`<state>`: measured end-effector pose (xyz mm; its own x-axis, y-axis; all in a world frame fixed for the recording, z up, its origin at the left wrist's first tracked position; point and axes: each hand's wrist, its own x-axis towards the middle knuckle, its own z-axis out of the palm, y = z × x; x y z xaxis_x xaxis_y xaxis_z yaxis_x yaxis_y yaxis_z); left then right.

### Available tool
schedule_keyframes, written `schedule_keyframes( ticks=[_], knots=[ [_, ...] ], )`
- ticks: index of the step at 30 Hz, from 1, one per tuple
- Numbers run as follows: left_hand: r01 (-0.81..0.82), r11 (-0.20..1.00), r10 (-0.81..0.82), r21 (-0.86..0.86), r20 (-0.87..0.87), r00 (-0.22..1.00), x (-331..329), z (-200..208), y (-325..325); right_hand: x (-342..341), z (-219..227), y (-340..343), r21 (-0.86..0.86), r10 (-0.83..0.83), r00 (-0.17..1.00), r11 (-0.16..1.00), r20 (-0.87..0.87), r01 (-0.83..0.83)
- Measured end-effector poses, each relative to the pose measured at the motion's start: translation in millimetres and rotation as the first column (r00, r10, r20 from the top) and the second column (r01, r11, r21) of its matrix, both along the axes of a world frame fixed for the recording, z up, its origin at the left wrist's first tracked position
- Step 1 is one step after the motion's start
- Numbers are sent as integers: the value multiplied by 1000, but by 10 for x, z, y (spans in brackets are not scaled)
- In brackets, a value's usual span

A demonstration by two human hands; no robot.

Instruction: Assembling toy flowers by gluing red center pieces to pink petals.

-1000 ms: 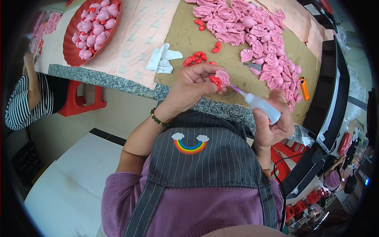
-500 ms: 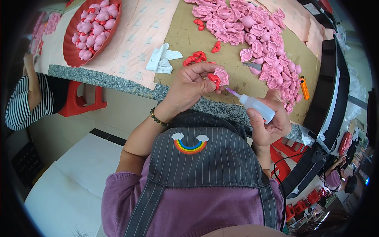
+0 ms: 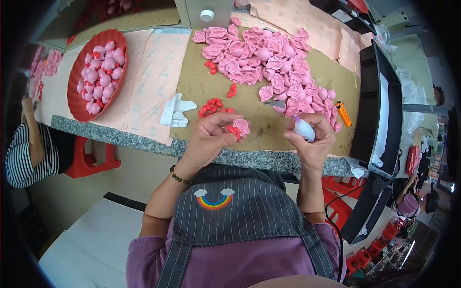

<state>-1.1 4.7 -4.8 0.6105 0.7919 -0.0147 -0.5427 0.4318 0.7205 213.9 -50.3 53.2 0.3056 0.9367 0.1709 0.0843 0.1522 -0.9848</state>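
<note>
The left hand (image 3: pixel 207 139) is closed around a small pink piece (image 3: pixel 242 126) with a red part (image 3: pixel 234 130) pressed against its lower left edge; thumb and fingertips pinch both together, so the grip is almost fully shut on them. The right hand (image 3: pixel 314 139) is wrapped tight around a small white glue bottle (image 3: pixel 304 128), whose purple tip points up and toward the pink piece, a short way off and not touching it.

Just above the left hand's grip, on the brown mat (image 3: pixel 201 81), lies a small cluster of loose red parts (image 3: pixel 211 106), and to the left of those a crumpled white tissue (image 3: pixel 175 109). Above and between the 2 hands spreads a big heap of pink pieces (image 3: pixel 269 62), reaching down close to the right hand. An orange lighter (image 3: pixel 343 114) lies just to the upper right of the bottle. Well off to the upper left of the left hand stands a red bowl (image 3: pixel 77 77) filled with more pink pieces. At the far left edge, another person's striped sleeve (image 3: pixel 21 161) shows beside a red stool (image 3: pixel 89 161).
</note>
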Motion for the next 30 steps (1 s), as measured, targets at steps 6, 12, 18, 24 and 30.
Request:
schedule_keyframes(
  ticks=[6,12,18,24,30],
  knots=[
    [3,1000,-3,4,11,1000,29,4,32,129,27,253,-8,-45,985,999,165,47],
    [-4,1000,4,-3,13,1000,25,17,31,703,-41,838,25,-209,824,973,527,230],
    [-9,1000,9,-20,-4,1000,45,10,48,1012,-239,1363,141,-132,607,989,783,34],
    [-9,1000,9,-9,4,1000,38,6,32,969,-194,1366,21,-33,690,999,723,25],
    [-45,999,46,-19,55,997,55,20,32,762,169,869,-141,168,982,974,-85,-179]
  ],
)
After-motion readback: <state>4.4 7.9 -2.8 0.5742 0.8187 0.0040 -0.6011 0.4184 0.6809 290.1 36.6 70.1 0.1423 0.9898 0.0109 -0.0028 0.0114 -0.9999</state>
